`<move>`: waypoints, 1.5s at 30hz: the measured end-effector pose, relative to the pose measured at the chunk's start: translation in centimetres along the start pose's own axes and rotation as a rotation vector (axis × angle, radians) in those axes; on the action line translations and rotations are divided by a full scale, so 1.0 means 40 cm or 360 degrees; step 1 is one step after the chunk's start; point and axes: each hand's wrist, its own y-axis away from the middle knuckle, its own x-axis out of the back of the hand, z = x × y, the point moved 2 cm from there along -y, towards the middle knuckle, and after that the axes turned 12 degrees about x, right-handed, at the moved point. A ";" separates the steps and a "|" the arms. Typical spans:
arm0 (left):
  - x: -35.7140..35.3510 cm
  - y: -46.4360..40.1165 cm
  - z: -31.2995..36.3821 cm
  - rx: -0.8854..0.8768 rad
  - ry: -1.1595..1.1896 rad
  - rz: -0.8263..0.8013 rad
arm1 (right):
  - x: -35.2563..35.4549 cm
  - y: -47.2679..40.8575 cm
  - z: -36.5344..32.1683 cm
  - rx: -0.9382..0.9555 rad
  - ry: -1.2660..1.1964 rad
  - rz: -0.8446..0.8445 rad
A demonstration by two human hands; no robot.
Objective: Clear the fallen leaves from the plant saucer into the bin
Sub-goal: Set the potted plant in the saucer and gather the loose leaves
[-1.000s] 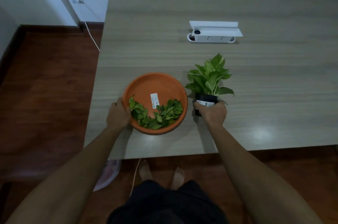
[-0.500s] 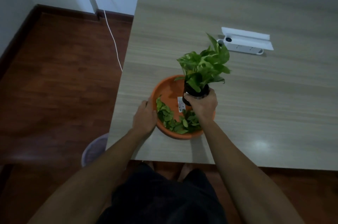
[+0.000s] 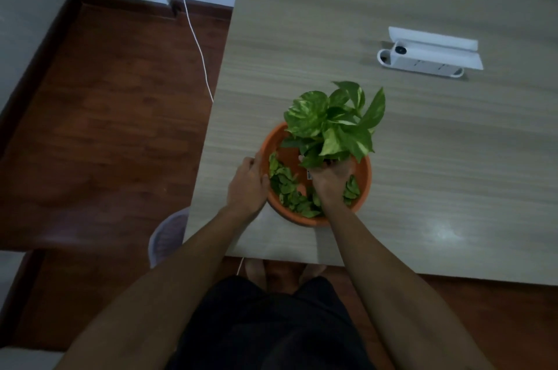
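Right now the right hand [image 3: 330, 178] is closed around the base of a small potted plant [image 3: 333, 123], holding it over the orange saucer [image 3: 363, 185], which sits near the table's [image 3: 392, 158] left near corner. Loose fallen leaves [image 3: 287, 188] lie along the saucer's left and near side. The left hand [image 3: 247, 185] curls over the saucer's left rim, seemingly gripping it. A pale bin [image 3: 166, 237] stands on the floor, partly hidden under the table edge. A white device [image 3: 428, 55] lies far right.

One head-worn wide-angle view looks steeply down, close over the table [image 3: 392, 188] edge and wooden floor [image 3: 105, 128].
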 end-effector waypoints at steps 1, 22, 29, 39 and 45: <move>0.000 0.001 -0.002 -0.0001 -0.0010 -0.0004 | 0.003 -0.003 0.004 0.0022 -0.0002 0.0015; -0.047 -0.031 0.141 -0.0433 -0.1039 -0.0186 | 0.135 -0.010 0.108 0.0230 0.1205 -0.0875; -0.025 0.013 0.171 -0.0336 -0.0466 -0.0335 | 0.096 0.028 0.094 0.0141 0.0867 -0.1022; -0.056 0.008 0.126 -0.0388 -0.0835 -0.0467 | 0.099 0.050 0.106 0.0295 0.1027 -0.1122; -0.053 0.016 0.141 -0.0389 -0.0602 -0.0280 | 0.099 0.052 0.094 0.0302 0.0885 -0.0944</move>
